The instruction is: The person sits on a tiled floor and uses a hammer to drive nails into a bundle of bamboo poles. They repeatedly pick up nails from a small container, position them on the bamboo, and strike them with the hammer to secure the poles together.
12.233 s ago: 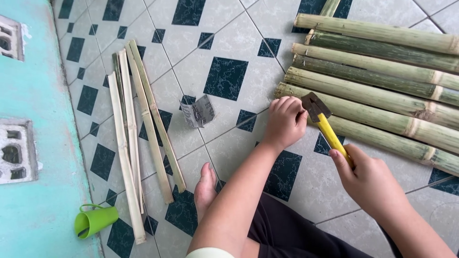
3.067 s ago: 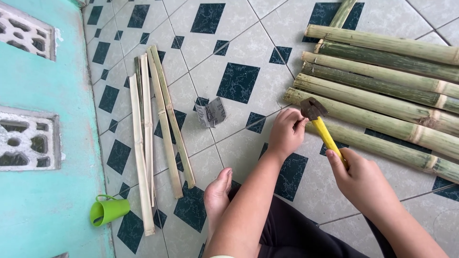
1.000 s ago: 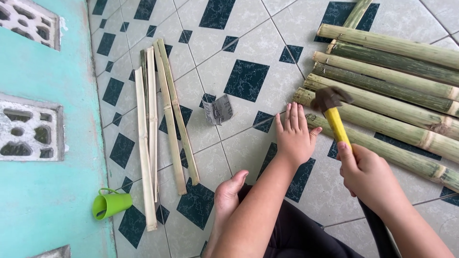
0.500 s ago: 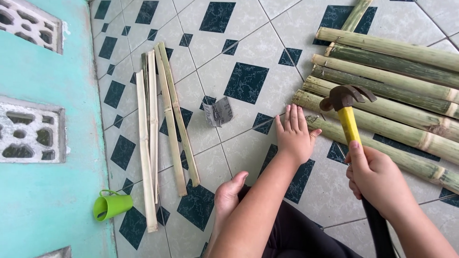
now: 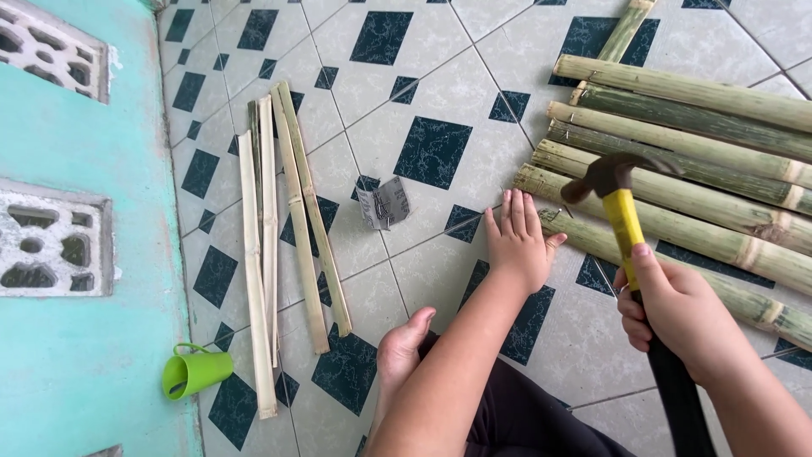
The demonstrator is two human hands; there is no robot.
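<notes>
Your right hand is closed in a fist around the yellow-and-black handle of a claw hammer, gripping it low on the yellow section where the black grip begins. The hammer head is raised, tilted to the left, and sits over the row of green bamboo poles lying side by side on the right of the tiled floor. Your left hand lies flat and open, fingers together and extended, holding nothing; its fingertips touch or nearly touch the cut end of the nearest pole, just left of the hammer head. A bare foot shows near you, between your left forearm and the split strips. To the left, a bundle of pale split bamboo strips lies along the floor. A small grey crumpled packet rests between strips and poles. A green plastic cup lies on its side against the turquoise wall.
</notes>
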